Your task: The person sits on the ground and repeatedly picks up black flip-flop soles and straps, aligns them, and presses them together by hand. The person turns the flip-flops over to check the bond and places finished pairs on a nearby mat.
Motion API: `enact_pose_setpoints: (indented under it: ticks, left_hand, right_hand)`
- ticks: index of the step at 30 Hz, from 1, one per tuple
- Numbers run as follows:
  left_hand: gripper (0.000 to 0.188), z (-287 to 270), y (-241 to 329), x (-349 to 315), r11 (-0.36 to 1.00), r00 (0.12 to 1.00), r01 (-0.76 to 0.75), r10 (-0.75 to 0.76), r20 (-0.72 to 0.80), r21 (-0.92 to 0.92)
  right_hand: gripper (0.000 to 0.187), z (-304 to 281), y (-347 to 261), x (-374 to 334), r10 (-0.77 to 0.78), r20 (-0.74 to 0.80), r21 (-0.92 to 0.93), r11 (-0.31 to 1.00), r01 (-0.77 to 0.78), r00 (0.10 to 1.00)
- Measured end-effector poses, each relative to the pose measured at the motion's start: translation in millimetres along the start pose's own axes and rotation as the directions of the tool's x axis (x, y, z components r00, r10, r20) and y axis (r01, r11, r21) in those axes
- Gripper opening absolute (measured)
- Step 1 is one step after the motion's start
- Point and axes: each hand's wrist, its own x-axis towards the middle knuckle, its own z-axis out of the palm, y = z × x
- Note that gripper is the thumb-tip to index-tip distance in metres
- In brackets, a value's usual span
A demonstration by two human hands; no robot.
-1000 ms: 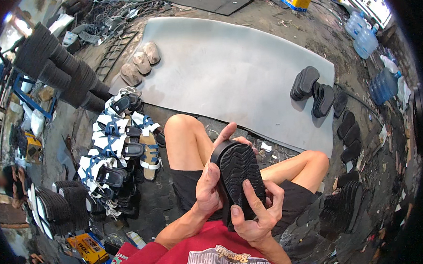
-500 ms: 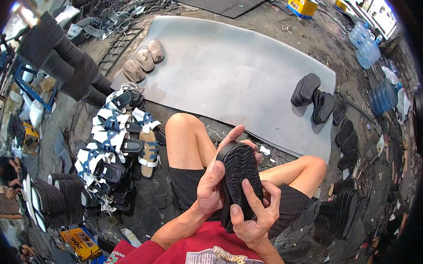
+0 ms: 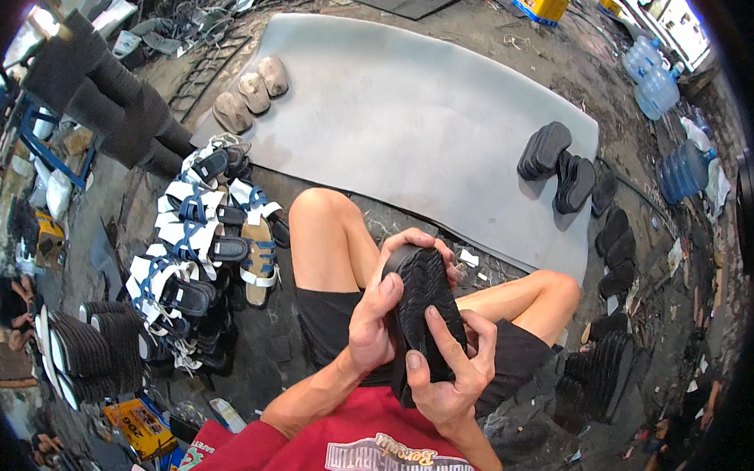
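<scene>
Over my lap I hold a black shoe sole (image 3: 423, 297) with a wavy tread facing up. My left hand (image 3: 379, 308) is closed round its far end, thumb along the left edge and fingers curled over the tip. My right hand (image 3: 457, 372) grips the near part, index finger pressed on the tread and thumb on the near left side. The sole's underside is hidden. To my left lies a heap of white, blue and black sandals (image 3: 193, 219); one with a tan footbed (image 3: 259, 254) lies closest to my knee.
A grey foam sheet (image 3: 405, 115) spreads ahead, bearing shoe lasts (image 3: 253, 93) at its far left and black sole stacks (image 3: 546, 150) at its right. More soles (image 3: 602, 373) stand at my right, others (image 3: 115, 356) at left. Blue water jugs (image 3: 657, 93) stand far right.
My left fingers, stretched up before, have curled over the sole's far end. The sole has tilted slightly in my hands. My right hand keeps nearly the same grip.
</scene>
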Motion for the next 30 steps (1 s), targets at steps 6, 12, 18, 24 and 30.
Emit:
enact_pose_setpoints:
  ticks: [6, 12, 18, 24, 30]
  left_hand:
    - [0.047, -5.3, 5.8, 11.7, 0.973, 0.993, 0.092, -0.074, -0.091, 0.214]
    - [0.037, -22.4, 0.8, 23.2, 0.944, 0.977, 0.16, -0.109, -0.183, 0.29]
    - [0.036, -22.8, 4.0, 24.2, 0.935, 0.958, 0.218, -0.15, -0.245, 0.278]
    - [0.041, -28.8, 5.4, 24.0, 0.95, 0.92, 0.285, -0.234, -0.313, 0.126]
    - [0.044, -23.0, 7.2, 28.6, 0.966, 0.918, 0.246, -0.205, -0.341, 0.082]
  right_hand:
    - [0.057, 1.7, 4.8, 13.8, 0.074, 0.072, 0.022, 0.997, -0.075, 0.995]
    - [0.054, -7.1, 17.1, 29.7, 0.18, 0.223, 0.143, 0.966, -0.214, 0.958]
    - [0.054, -3.8, 13.9, 32.7, 0.245, 0.271, 0.154, 0.944, -0.293, 0.931]
    - [0.057, 4.6, 17.4, 26.3, 0.197, 0.241, 0.052, 0.975, -0.215, 0.95]
    - [0.06, 10.2, 23.0, 26.7, 0.191, 0.246, 0.101, 0.97, -0.221, 0.95]
